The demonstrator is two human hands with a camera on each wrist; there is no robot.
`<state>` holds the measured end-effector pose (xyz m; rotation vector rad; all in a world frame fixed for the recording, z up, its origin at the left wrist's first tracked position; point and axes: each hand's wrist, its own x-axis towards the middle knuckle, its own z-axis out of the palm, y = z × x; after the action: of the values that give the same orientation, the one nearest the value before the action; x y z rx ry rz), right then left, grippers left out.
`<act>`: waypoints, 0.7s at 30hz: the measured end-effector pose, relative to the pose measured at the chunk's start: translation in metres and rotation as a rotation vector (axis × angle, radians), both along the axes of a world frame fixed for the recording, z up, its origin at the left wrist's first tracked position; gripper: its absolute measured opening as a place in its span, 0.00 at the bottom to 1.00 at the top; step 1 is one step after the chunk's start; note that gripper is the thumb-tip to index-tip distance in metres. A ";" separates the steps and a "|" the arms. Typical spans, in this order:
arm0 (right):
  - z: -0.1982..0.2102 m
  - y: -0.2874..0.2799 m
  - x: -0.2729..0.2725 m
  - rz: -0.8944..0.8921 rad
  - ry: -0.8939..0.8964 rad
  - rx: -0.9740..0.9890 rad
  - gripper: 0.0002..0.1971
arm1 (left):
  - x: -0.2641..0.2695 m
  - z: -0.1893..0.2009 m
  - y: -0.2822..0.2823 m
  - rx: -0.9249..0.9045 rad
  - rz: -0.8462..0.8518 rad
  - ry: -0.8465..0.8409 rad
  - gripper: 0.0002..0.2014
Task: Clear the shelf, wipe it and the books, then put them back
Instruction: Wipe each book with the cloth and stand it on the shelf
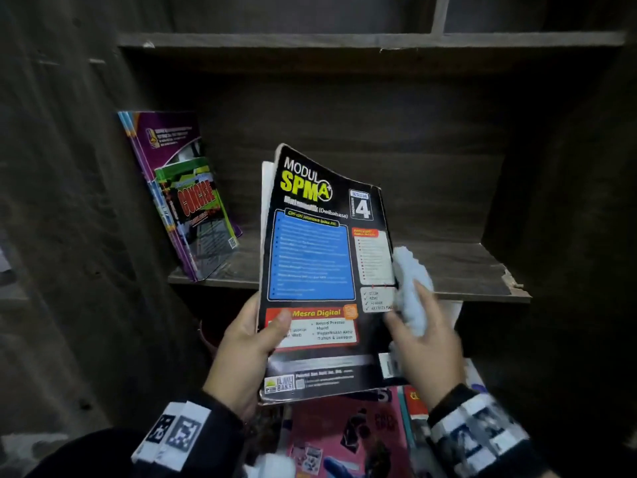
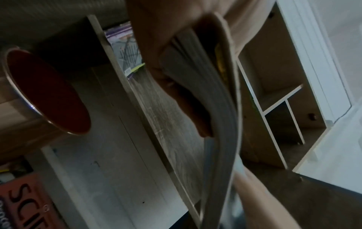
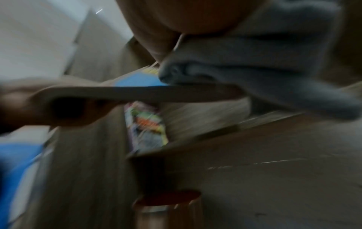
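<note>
At the far left of the dark wooden shelf (image 1: 444,260), a few books (image 1: 186,201) lean against the left wall, a purple one behind and a green and red one in front. Below the shelf board on the left stands a round tin with a red inside (image 2: 49,93).

The left hand (image 1: 248,350) grips the black workbook (image 1: 320,270) by its lower left edge, thumb pressed on the cover and fingers (image 2: 176,93) curled behind the pages. The workbook is held upright in front of the shelf, nearer than the board and clear of it, its top corner bent over.

The right hand (image 1: 427,343) clutches a bunched pale cloth (image 1: 410,288), which touches the right edge of the workbook's cover. This hand is blurred.

Nearest, below both hands, lies a heap of more books (image 1: 348,436), a pink cover uppermost.
</note>
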<state>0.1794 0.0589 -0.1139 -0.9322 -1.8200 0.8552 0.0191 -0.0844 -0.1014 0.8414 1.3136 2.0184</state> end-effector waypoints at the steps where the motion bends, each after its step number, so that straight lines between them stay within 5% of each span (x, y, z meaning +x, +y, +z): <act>1: -0.010 -0.014 -0.004 0.024 -0.186 0.141 0.30 | 0.005 0.001 0.001 0.013 0.005 0.006 0.15; 4: -0.035 -0.052 -0.021 0.340 -0.378 0.627 0.28 | 0.019 -0.004 0.004 0.022 -0.009 0.057 0.12; 6: -0.032 -0.051 -0.024 0.439 -0.358 0.682 0.24 | 0.024 -0.006 0.003 0.016 -0.014 0.123 0.12; 9: -0.018 -0.013 -0.017 0.237 -0.196 0.531 0.21 | 0.026 -0.013 -0.002 0.018 -0.079 0.204 0.16; 13: 0.002 0.021 -0.003 -0.148 -0.091 0.041 0.23 | 0.032 -0.020 -0.008 -0.025 -0.219 0.254 0.20; 15: 0.005 0.002 -0.006 -0.146 -0.098 -0.051 0.24 | 0.037 -0.023 -0.007 -0.066 -0.248 0.294 0.20; 19: -0.008 -0.049 -0.016 0.200 -0.071 0.447 0.23 | 0.042 -0.026 -0.005 -0.108 -0.241 0.398 0.18; 21: -0.014 -0.035 -0.014 0.199 -0.079 0.644 0.23 | 0.042 -0.024 -0.007 -0.113 -0.260 0.413 0.19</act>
<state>0.1658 0.0235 -0.1283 -0.3805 -2.0905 0.2992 0.0613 -0.0916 -0.1257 1.3495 1.4318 1.6067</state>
